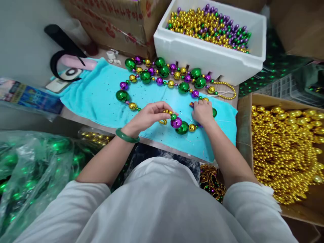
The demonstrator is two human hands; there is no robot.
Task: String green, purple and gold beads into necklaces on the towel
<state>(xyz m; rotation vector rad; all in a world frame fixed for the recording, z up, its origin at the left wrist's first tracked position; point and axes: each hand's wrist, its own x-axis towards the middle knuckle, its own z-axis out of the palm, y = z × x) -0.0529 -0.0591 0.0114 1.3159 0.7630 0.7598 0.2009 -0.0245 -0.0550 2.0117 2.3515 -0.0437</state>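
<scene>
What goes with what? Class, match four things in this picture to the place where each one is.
Things:
1. white foam box
2. cardboard box of gold beads
3. green bangle
4. turquoise towel

Places:
A. on the left wrist
B. spread flat under the bead string
C. at the far edge of the table, beyond the towel
D. to the right of the table

Pairs: 1-C, 2-D, 3-A, 4-B
</scene>
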